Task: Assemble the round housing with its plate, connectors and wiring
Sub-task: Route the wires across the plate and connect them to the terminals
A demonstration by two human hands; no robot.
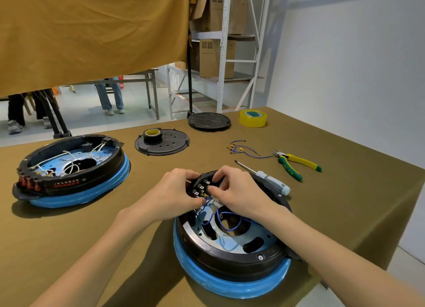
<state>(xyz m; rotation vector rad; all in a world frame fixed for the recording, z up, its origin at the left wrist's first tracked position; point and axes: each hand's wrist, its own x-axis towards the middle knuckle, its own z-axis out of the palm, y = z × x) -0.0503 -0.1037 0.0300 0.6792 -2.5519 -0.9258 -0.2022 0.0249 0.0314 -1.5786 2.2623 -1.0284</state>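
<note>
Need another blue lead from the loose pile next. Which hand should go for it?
Probably the right hand: the loose blue leads lie on its side, beyond the screwdriver. The left hand would have to cross the housing.

Near edge of the desk (69,249), right of centre: the round housing (230,260), with loose wires (230,221) lying inside it over its plate (253,237). Both hands meet at the housing's far rim, the left hand (174,191) left of the connectors (202,189) and the right hand (234,189) right of them. Far left: a second housing (69,171). Behind the hands, at centre: a flat cover (170,143) with a tape roll (153,135) on it. Farther back and rightward: a round lid (209,120), then a larger tape roll (253,118) to its right. Right of the hands: a screwdriver (264,175) touching the housing's rim, spare leads (241,148) behind it, and pliers (296,163) farthest right.
</note>
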